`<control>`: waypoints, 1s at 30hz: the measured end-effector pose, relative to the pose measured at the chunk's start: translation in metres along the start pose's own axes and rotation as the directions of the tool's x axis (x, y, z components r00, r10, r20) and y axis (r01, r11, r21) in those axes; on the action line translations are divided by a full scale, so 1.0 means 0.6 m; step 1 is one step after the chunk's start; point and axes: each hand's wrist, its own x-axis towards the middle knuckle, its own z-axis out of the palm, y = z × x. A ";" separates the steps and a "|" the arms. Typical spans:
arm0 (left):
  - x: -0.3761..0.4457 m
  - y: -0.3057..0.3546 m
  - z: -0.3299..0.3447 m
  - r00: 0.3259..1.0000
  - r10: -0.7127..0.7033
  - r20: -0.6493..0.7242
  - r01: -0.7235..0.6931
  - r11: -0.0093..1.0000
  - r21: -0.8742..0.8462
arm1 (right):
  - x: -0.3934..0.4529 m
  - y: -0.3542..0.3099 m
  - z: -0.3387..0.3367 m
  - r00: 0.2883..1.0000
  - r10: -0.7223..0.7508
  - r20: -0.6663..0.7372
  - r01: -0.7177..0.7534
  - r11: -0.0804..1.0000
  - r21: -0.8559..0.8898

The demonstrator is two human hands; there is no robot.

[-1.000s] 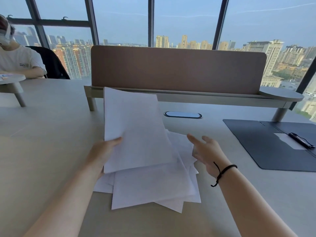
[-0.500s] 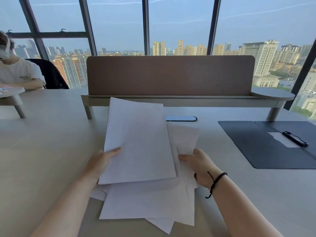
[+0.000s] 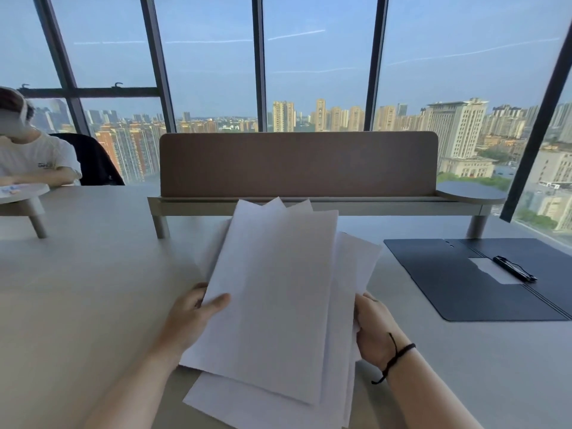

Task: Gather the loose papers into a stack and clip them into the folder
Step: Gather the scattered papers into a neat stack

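— What's she got there, from where you stand?

— A loose sheaf of plain white paper sheets (image 3: 272, 292), fanned and uneven, corners poking out at the top and bottom. It is raised, tilted up off the pale grey-beige tabletop (image 3: 93, 274), right in front of the person. The left hand (image 3: 192, 317) holds the left edge, thumb laid across the front sheet, the other fingers hidden behind. The right hand (image 3: 371, 329) holds the right edge, fingers curled round the paper; a thin black cord bracelet (image 3: 399, 354) sits on that wrist.

— And the folder?

— The dark blue flat folder (image 3: 458, 280) lies open on the table to the right, well apart from the sheets. A black pen-shaped clip (image 3: 513, 268) rests on it beside a small white patch — I can't tell what that patch is.

— Anything in between?

— Nothing I can see; the sheets hide the table straight ahead.

— Farther back?

— A brown padded desk divider (image 3: 297, 164) on a pale shelf rail (image 3: 371, 209). At far left another person in a white T-shirt (image 3: 34, 162) sits at a black chair (image 3: 96, 162). Behind everything, tall dark-framed windows (image 3: 260, 63) with city towers and blue sky.
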 end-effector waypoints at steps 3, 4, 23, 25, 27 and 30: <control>0.011 -0.023 0.005 0.996 0.078 -0.052 -0.053 0.925 0.377 | -0.001 0.008 0.004 0.998 -0.016 -0.065 0.013 0.999 -0.050; 0.007 -0.025 0.010 0.994 0.092 -0.058 -0.053 0.873 0.485 | -0.001 0.011 0.006 0.997 -0.024 -0.074 0.019 0.997 -0.069; -0.013 0.020 0.046 0.948 -0.245 0.202 0.300 0.898 -0.321 | 0.017 0.010 -0.016 0.989 -0.030 0.148 -0.003 0.976 0.218; -0.008 0.013 0.039 0.964 -0.218 0.153 0.253 0.930 -0.267 | 0.017 0.008 -0.014 0.984 -0.031 0.173 -0.002 0.982 0.186; -0.003 0.007 0.029 0.980 -0.172 0.102 0.189 0.964 -0.190 | 0.021 0.010 -0.019 0.984 -0.047 0.171 0.023 0.990 0.141; -0.003 0.006 0.019 0.994 -0.089 0.061 0.097 0.983 -0.155 | 0.018 0.006 -0.026 0.993 -0.052 0.106 0.058 0.997 -0.049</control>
